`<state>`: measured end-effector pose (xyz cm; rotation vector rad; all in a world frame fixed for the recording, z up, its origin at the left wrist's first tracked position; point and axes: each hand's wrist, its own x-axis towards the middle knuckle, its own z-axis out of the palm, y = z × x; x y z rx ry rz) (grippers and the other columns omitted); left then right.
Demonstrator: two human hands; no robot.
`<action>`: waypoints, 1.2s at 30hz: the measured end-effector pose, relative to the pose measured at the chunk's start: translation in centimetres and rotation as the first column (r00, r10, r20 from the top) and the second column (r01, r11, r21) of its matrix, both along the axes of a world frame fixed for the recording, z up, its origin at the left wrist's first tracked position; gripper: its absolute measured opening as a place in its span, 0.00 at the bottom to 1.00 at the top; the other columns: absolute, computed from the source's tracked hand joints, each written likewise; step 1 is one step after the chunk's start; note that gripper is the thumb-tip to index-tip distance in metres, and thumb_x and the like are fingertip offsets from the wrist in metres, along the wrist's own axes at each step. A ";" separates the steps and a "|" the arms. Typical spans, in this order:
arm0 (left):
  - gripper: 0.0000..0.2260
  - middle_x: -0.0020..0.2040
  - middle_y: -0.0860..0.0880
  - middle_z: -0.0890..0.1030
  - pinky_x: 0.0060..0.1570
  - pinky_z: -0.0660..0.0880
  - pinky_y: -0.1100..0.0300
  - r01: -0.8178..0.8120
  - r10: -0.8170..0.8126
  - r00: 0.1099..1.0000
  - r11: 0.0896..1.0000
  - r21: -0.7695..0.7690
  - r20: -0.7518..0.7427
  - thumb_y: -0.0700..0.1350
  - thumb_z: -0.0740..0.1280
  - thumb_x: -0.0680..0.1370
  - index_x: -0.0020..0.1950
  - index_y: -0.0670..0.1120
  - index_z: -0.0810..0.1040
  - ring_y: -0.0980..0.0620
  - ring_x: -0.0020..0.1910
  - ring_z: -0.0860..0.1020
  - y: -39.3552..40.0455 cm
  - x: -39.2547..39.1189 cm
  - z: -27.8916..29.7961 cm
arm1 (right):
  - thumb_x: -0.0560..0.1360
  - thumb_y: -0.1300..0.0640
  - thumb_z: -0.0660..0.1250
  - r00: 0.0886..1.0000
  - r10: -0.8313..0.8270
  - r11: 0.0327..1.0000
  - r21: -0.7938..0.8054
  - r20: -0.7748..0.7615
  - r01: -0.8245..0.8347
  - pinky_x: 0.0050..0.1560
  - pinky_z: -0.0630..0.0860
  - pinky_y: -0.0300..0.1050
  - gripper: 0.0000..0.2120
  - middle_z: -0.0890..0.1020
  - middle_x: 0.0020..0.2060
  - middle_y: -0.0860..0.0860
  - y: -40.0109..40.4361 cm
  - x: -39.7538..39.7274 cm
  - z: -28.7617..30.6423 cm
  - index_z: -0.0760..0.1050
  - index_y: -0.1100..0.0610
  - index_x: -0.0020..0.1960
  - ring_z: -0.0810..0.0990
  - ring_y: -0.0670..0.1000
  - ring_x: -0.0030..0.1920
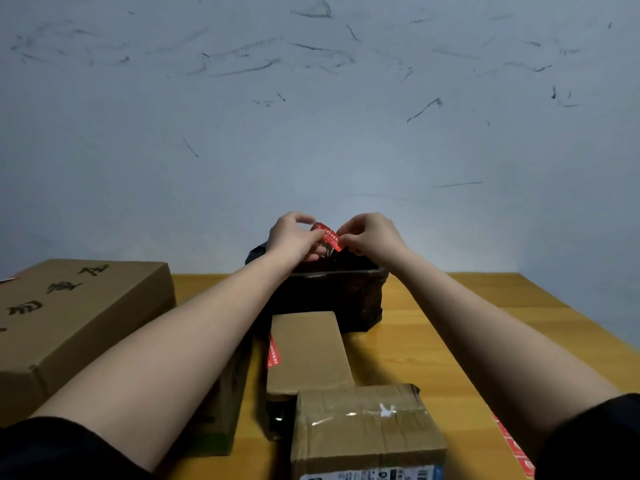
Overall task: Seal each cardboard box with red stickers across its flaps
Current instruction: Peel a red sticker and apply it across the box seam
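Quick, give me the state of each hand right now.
Left hand: fingers pinch the left end of the small red printed sticker.
Right hand: fingers pinch the right end of the same sticker.

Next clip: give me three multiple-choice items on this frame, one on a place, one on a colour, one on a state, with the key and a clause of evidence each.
1. Where is the sticker that both hands hold?
A. Above the dark box at the back of the table
B. Flat on the large box at the left
C. On the floor

2. What colour is the strip on the side of the middle box?
A. Blue
B. Red
C. Green

3. How is the top of the near box closed?
A. Flaps standing open
B. Tied with string
C. Clear tape over shut flaps

Key: 1 A, the left hand and right hand pinch it in the air over the dark box. 2 B, the strip is red with pale print. 3 C, glossy tape glints across the flat flaps.
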<state>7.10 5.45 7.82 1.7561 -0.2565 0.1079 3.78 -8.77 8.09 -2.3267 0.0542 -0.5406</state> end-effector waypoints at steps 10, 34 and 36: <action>0.09 0.53 0.44 0.81 0.49 0.73 0.55 -0.304 -0.041 0.912 0.600 0.740 0.408 0.46 0.63 0.78 0.54 0.47 0.81 0.42 0.54 0.78 -0.3 3.8 -2.0 | 0.71 0.61 0.70 0.996 -0.046 0.992 -0.121 -0.083 0.036 0.45 0.75 0.44 0.11 0.83 0.42 0.48 -0.4 4.0 -3.4 0.75 0.48 0.34 0.80 0.49 0.46; 0.13 0.55 0.39 0.80 0.46 0.72 0.54 -0.213 -0.015 0.968 0.475 0.854 0.249 0.48 0.59 0.79 0.53 0.41 0.79 0.39 0.55 0.77 -0.5 6.0 -4.7 | 0.77 0.57 0.60 0.977 -0.165 0.939 -0.326 -0.139 0.112 0.51 0.75 0.48 0.12 0.73 0.58 0.55 -0.7 5.5 -5.2 0.81 0.58 0.51 0.78 0.59 0.53; 0.14 0.56 0.39 0.79 0.46 0.70 0.55 -0.212 -0.012 0.969 0.469 0.857 0.246 0.48 0.57 0.80 0.53 0.41 0.79 0.39 0.56 0.77 -0.4 6.0 -4.8 | 0.76 0.59 0.60 0.973 -0.166 0.943 -0.315 -0.161 0.108 0.45 0.73 0.46 0.11 0.79 0.54 0.55 -0.9 5.5 -5.1 0.81 0.57 0.50 0.79 0.59 0.52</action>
